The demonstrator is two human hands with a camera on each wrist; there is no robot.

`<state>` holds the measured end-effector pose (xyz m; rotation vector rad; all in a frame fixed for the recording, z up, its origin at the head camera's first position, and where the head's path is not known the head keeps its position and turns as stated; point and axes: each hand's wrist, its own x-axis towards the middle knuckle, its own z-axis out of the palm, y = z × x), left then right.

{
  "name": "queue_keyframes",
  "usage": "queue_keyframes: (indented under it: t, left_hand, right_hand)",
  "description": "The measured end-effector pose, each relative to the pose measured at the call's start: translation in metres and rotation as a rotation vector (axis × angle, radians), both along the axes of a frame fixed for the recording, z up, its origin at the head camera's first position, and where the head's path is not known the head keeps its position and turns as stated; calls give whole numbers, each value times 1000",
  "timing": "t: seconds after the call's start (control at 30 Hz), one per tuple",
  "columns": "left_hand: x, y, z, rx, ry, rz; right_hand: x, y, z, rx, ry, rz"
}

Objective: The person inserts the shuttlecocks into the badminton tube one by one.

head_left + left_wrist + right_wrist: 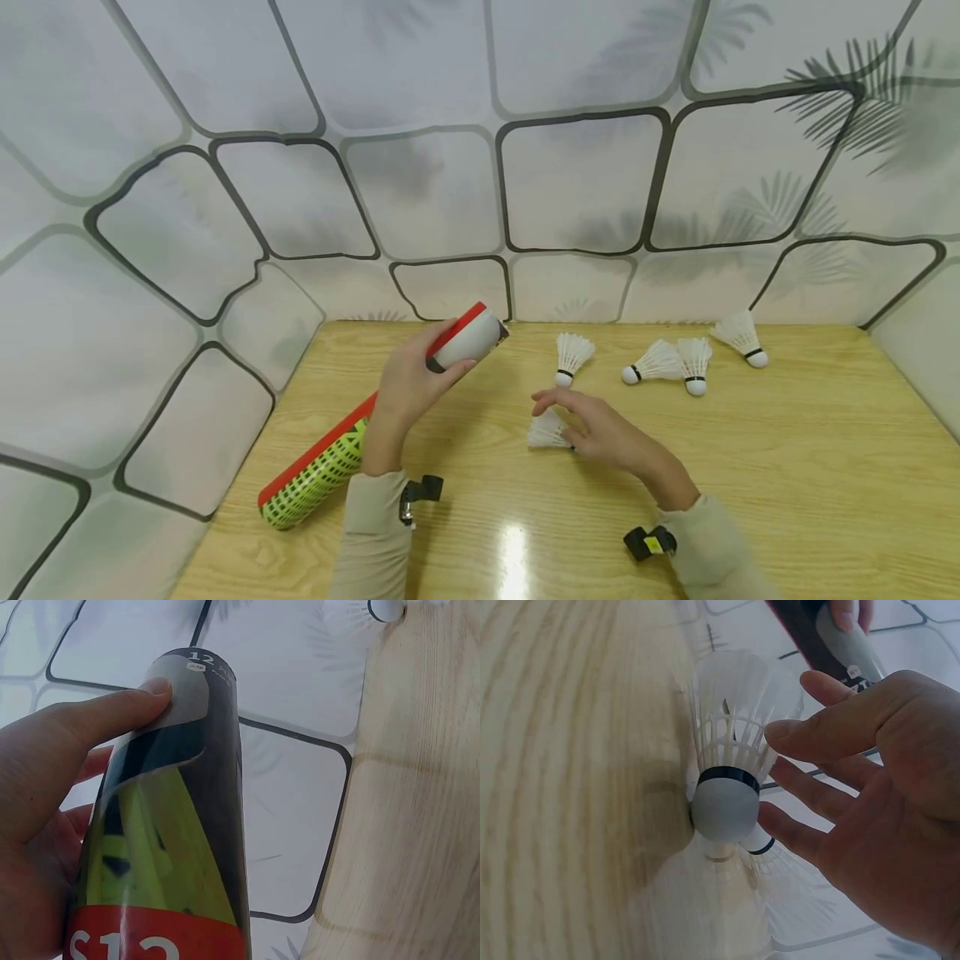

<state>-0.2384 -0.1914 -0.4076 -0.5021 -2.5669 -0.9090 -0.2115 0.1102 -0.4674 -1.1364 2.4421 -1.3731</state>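
So we had one shuttlecock tube (pixel 375 425) going, the long one with the green mesh print, a red stripe down its side and a white-grey end. Our left hand (pixel 408 387) was wrapped around it near that pale end, thumb on one side and fingers curled round the other, holding it tilted, with the far end lifted off the desk (pixel 787 467) and pointing toward the wall. We couldn't tell whether the lower end by the left edge was touching the wood. From the left wrist view the tube (pixel 172 825) filled most of the frame, thumb pressed flat against the label.

Shuttlecocks: we counted five white ones in the head view. One (pixel 547 431) lay on the desk right under our right hand (pixel 600 429). The fingers were spread and relaxed, hovering over the feathers and maybe just brushing them, not pinching anything. The right wrist view showed that shuttlecock (pixel 724 787) close up, cork with a black band, and our open palm (pixel 885 825) just beside it.

The other four sat further back toward the wall: one (pixel 572 357) on its own nearest the tube's end, two (pixel 656 363) (pixel 693 362) lying right next to each other with feathers touching, and the last (pixel 741 335) off to the right, apart from that pair.
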Motion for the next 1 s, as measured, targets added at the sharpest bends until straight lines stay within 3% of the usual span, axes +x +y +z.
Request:
queue_keyframes:
  t: [0.37,0.6,1.0]
  left_hand:
    - [1,0,3,-18,9,-5]
    - [2,2,3,-17,7,-33]
    - [0,6,2,-21,12,-60]
  right_hand:
    - [-3,8,-1,135,126,-166]
    - [-6,23,3,225,31,-226]
    - [-8,36,6,205,-43,-142]
